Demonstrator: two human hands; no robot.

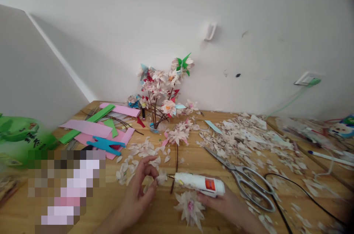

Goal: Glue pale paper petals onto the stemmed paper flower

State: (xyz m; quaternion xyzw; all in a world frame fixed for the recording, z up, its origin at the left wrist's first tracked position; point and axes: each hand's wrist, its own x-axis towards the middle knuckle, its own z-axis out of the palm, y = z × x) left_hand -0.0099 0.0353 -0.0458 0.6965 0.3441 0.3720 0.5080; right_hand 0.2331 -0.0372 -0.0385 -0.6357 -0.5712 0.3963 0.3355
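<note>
Wooden table (157,219), petal (162,179) pinched in left hand (141,186), glue gun (193,182) gripped in right hand (217,201)

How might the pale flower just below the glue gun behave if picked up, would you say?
The pale flower is probably light, being thin petals around a pink centre. Its spread, pointed petals would likely crumple if gripped.

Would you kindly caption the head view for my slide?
A glue gun in the right hand points toward a pale petal in the left hand.

Forearms (242,213) angled inward, the left hand (138,189) pinches with thumb (151,192) and curled fingers (145,164) as the right hand (215,201) grips.
</note>
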